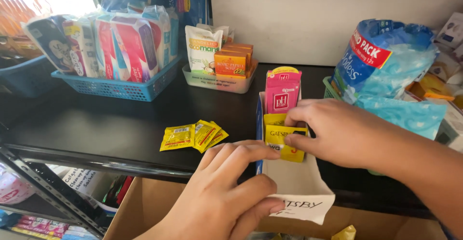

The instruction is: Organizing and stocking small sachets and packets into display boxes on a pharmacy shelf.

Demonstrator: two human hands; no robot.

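1. Nearest you, your left hand point(219, 201) rests at the front end of a narrow white cardboard tray point(299, 180); its grip is closed on the tray's front flap point(304, 207), thumb below the flap's white label and fingers curled over the tray's left wall.
2. Just beyond, your right hand point(337, 134) reaches in from the right, above the middle of the tray. Its grip is pinched shut on a small stack of yellow sachets point(282, 141), thumb on the near face and fingertips over the top edge.
3. The yellow sachets stand upright inside the tray, between its two walls, directly under your right fingers and just ahead of your left fingertips.
4. Behind them in the same tray stand pink sachets point(282, 95), upright and touching the yellow ones.
5. To the left, on the black shelf point(111, 124), loose yellow sachets point(193, 136) lie flat, well apart from both hands.
6. To the right sits a blue plastic pack point(381, 66), close to your right wrist.
7. Farther back, a clear tray point(219, 83) holds orange soap boxes point(231, 61) and a white pouch point(202, 49).
8. Farthest left, a blue basket point(120, 88) holds upright packets.
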